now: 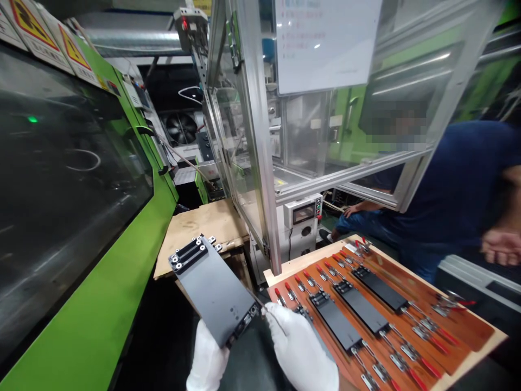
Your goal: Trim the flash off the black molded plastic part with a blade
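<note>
My left hand, in a white glove, is under the near end of a dark grey rectangular panel, which has black rails and metal lugs at its far end. My right hand, also gloved in white, is at the panel's near corner and pinches a thin metal tool, possibly a pick or blade. To the right lies a wooden fixture board with red-handled toggle clamps holding several similar dark panels.
A green machine with a dark window fills the left side. Ahead are a wooden shelf and an aluminium-framed glass guard. A seated co-worker in a navy shirt is at the right.
</note>
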A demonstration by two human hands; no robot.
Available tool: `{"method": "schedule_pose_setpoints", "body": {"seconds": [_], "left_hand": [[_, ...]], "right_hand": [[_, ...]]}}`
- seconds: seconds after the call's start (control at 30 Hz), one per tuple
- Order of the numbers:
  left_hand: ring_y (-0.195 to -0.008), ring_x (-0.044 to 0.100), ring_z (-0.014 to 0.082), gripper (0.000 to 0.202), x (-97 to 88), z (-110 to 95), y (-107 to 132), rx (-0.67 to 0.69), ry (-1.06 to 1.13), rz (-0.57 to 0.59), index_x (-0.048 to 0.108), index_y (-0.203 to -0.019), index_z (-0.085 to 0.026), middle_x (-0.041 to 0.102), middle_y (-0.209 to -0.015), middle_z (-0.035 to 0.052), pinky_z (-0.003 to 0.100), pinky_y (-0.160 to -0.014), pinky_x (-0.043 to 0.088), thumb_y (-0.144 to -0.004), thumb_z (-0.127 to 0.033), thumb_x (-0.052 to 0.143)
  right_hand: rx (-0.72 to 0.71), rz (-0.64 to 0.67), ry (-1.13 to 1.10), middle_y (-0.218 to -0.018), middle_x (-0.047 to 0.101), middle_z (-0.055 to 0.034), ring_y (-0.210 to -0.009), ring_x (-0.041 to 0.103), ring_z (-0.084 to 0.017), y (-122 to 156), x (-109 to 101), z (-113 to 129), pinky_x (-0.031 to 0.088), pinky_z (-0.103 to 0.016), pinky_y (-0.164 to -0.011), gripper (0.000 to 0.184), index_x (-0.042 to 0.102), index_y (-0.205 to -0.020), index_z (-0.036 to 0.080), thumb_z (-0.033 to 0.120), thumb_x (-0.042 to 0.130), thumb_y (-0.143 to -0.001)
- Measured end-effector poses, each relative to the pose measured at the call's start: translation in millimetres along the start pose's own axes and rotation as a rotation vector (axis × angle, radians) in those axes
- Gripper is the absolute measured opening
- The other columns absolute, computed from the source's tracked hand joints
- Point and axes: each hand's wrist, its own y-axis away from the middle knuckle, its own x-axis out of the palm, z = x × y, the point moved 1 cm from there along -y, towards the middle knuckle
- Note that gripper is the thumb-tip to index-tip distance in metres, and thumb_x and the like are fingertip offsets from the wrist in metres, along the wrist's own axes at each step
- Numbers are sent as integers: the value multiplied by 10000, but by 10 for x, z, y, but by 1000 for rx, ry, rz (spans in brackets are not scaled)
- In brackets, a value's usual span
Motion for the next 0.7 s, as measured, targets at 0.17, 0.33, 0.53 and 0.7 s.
{"method": "schedule_pose_setpoints", "body": {"seconds": [0.17, 0.33, 0.53, 0.7], "left_hand": [[-650, 711, 245, 69, -5, 13, 8, -77, 28, -1, 643, -822, -177, 713, -739, 91, 343, -573, 613, -788, -180, 584], [-675, 718, 222, 100, -3, -36, -92, -65, 110, 57, 673, -812, -159, 729, -754, 99, 302, -609, 607, -788, -124, 582], [-625, 718, 211, 146, 68, -73, -201, -72, 181, 83, 698, -756, -148, 741, -703, 96, 273, -590, 598, -774, -84, 568], [-635, 723, 243, 116, 187, -49, -185, -234, 261, 92, 695, -716, -134, 742, -700, 124, 320, -604, 608, -759, -129, 588]], "right_hand": [[93, -27, -21, -1124, 712, -88, -1068, 649, -238, 11, -23, 21, 497, -347, -942, 426, 676, -1133, 247, 442, 333, -971], [93, 36, -5, -1158, 697, -107, -1106, 629, -261, 14, 21, -7, 470, -402, -992, 451, 659, -1190, 216, 427, 332, -962], [21, 57, 37, -1147, 702, -112, -1066, 651, -266, -16, 11, 50, 506, -397, -941, 453, 656, -1199, 219, 388, 305, -969], [46, -8, 167, -1111, 717, -114, -1014, 674, -296, 19, 144, -67, 545, -401, -885, 434, 672, -1179, 272, 440, 359, -928]]}}
